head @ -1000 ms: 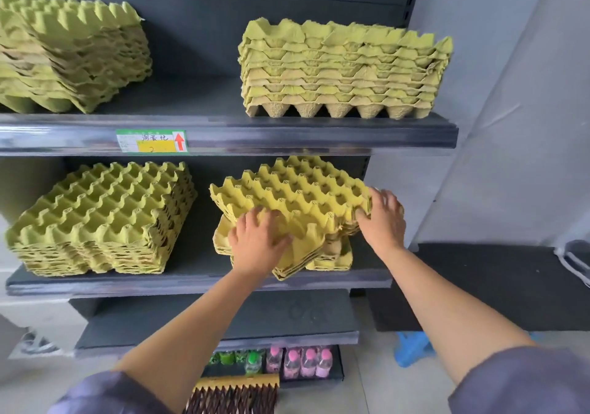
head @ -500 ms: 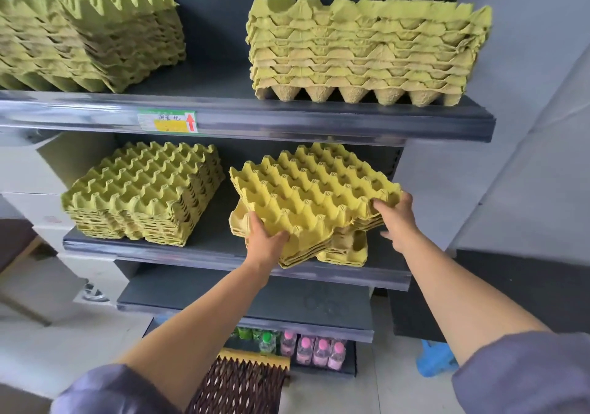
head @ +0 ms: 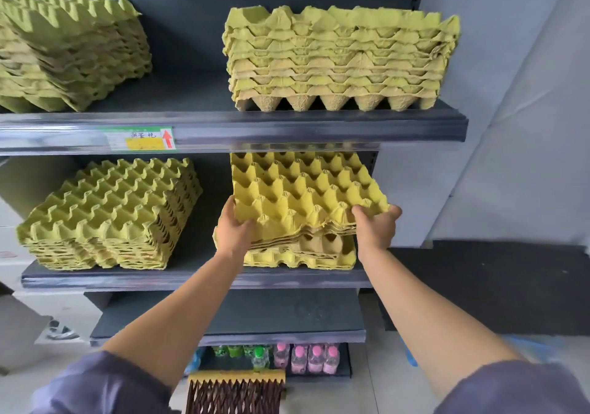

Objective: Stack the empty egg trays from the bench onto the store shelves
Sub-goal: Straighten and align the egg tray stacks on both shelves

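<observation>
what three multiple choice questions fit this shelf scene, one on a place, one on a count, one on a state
1. Where are the held trays?
A. on the floor
B. over the small pile at the right of the middle shelf
C. beside the bottles

2. How many piles of trays stand on the upper shelf?
A. one
B. two
C. four

3. What are the hands doing?
A. both grip the held trays
B. both hang free
C. only one touches them

Answers:
1 B, the held trays lie tilted just above the small pile.
2 B, a left pile and a right pile are all that show there.
3 A, the left hand and the right hand each clasp a near corner.
</observation>
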A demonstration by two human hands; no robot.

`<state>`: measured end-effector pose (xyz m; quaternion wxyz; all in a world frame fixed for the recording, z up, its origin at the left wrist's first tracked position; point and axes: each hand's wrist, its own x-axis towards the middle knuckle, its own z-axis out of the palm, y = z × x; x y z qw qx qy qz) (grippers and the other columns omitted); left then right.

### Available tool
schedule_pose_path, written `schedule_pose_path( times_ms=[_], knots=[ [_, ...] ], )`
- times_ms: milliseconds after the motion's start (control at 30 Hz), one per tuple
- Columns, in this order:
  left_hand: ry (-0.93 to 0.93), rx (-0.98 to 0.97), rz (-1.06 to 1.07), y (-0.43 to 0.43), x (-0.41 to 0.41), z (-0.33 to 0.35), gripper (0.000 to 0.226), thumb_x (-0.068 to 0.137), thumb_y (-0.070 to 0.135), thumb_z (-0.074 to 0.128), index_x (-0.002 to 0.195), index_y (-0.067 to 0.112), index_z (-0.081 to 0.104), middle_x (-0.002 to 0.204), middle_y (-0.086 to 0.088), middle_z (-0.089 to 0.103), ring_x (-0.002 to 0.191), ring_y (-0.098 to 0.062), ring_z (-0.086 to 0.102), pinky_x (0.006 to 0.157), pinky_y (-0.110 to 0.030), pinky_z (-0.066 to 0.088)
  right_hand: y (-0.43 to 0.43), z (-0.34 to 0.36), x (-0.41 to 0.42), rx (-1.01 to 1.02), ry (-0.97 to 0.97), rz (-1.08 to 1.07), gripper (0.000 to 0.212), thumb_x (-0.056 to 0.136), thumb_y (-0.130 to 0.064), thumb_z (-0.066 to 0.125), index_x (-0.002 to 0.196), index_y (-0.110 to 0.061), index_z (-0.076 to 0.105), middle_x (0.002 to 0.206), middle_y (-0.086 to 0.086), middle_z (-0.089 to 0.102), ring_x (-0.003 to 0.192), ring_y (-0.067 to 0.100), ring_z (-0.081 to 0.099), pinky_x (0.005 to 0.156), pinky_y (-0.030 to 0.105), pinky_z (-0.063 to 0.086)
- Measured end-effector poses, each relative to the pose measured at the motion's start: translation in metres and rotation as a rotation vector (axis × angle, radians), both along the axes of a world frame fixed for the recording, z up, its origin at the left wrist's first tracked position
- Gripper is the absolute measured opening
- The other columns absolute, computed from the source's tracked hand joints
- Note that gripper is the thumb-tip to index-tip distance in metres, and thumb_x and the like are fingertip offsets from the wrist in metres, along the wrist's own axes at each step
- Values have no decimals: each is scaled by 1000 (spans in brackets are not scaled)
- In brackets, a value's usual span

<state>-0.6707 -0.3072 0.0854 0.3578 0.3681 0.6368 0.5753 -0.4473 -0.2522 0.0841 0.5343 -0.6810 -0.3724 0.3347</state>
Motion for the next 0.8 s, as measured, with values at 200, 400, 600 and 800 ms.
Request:
schedule_pose_path(
  times_ms=[200,400,600,800],
  knots=[
    [-115,-22,-45,38,-53,7,53,91,-1,49,141,17,41,126,-7,59,112,-24,58,95,-42,50,-8,8,-46,9,-62,-42,61,82,-30,69,127,-9,33,122,18,52,97,34,60,76,44,54],
    [-134,-40,-104,64,-87,-3,49,92,-3,47,139,13,44,126,-12,59,112,-30,57,97,-48,48,-15,2,-73,-53,-220,-60,55,90,-33,61,132,-11,32,124,14,56,100,30,62,65,31,45],
    [-148,-65,-140,67,-90,-29,46,92,0,49,136,14,47,124,-8,61,110,-25,59,96,-44,49,-18,-7,-76,-147,-508,-174,56,88,-49,58,129,-18,37,115,9,64,108,36,58,81,46,48],
    [-115,-99,-138,72,-95,-34,43,92,4,46,133,16,51,121,-7,62,110,-27,60,94,-47,50,-24,-18,-82,-24,-392,-152,55,87,-37,64,126,-8,39,116,14,62,104,35,60,81,45,52]
  ],
)
